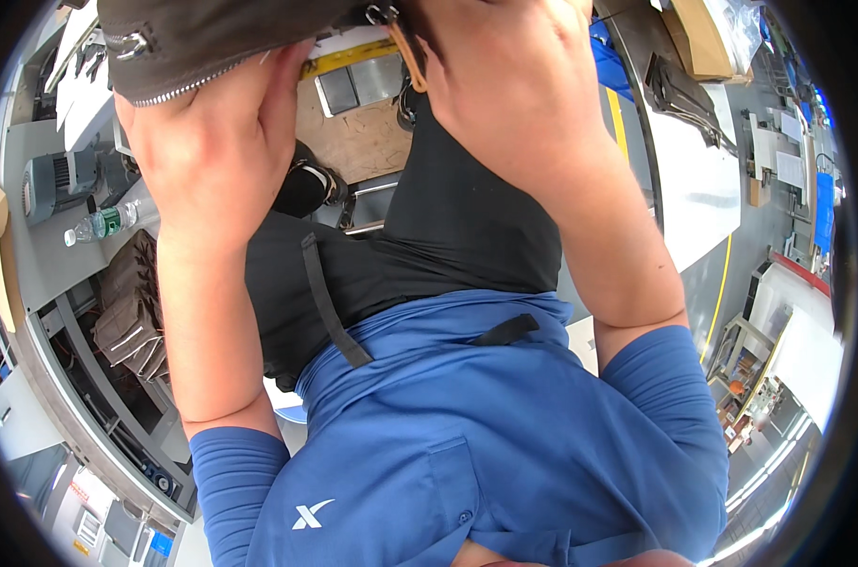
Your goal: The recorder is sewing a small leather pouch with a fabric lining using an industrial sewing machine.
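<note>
Brown zippered article [221,38], apparently leather or a leather-like sheet, is at the top edge of the view, above the lap and partly cut off by the frame. Judged by its dull, faintly creased surface, the body should handle as soft, pliable and fairly light, with low slip and little risk of breakage; scuffing is the likelier damage. Recommended hold: broad sections of the body, near the edge, with a hand at each end so that the panel does not sag.

Position relative to the hands: the main visible panel lies over and beyond the left hand [212,142], covering most of its fingers. That hand appears to be grasping the panel's near edge, thumb toward the middle. The right hand [514,94] is at the opposite end, back uppermost, fingers bent out of sight; whether it grips the article or merely rests against it cannot be told.

Zipper teeth [188,90] run along the near edge, just above the left hand; this line should be stiffer than the panel and is a poor place to pinch. A tan pull tab [408,59] hangs just beside the right thumb and looks flexible. Smallest, a metal fitting [382,14] above the tab appears hard and smooth.
</note>
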